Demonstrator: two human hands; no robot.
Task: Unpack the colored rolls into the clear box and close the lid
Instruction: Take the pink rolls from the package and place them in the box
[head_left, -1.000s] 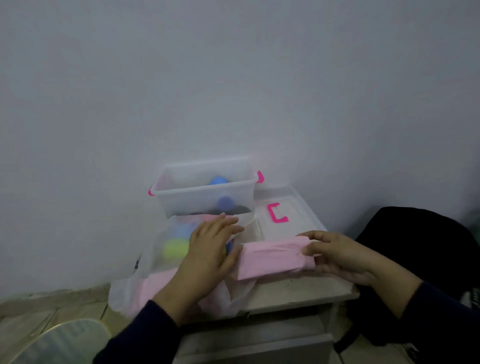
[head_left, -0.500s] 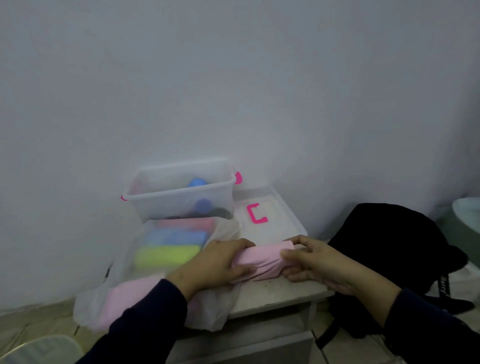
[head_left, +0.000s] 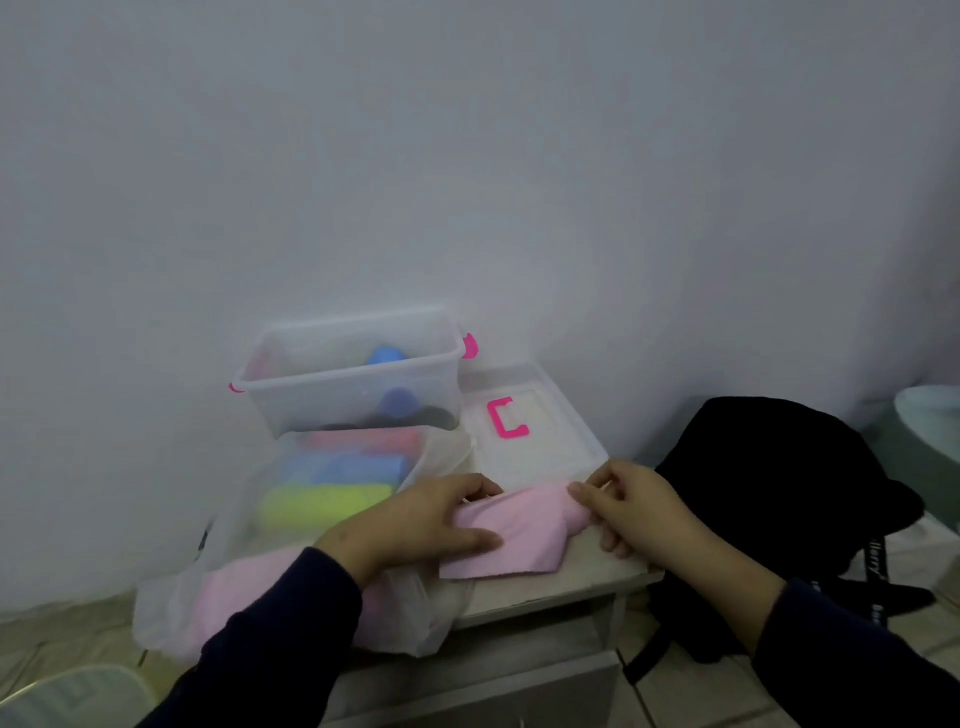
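a pink roll (head_left: 511, 535) lay on the near edge of the small table (head_left: 545, 590), gripped at both ends: the left hand (head_left: 415, 525) curled round its left end, the right hand (head_left: 631, 506) pinching its right end. left of it sat a plastic bag (head_left: 291, 519) of colored rolls; farther back stood the clear box (head_left: 353, 374), with its lid (head_left: 524, 431) flat to the right.

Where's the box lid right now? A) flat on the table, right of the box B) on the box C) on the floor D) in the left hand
A: the lid lies flat on the table just right of the open box, pink handle up; both hands are on the pink roll.
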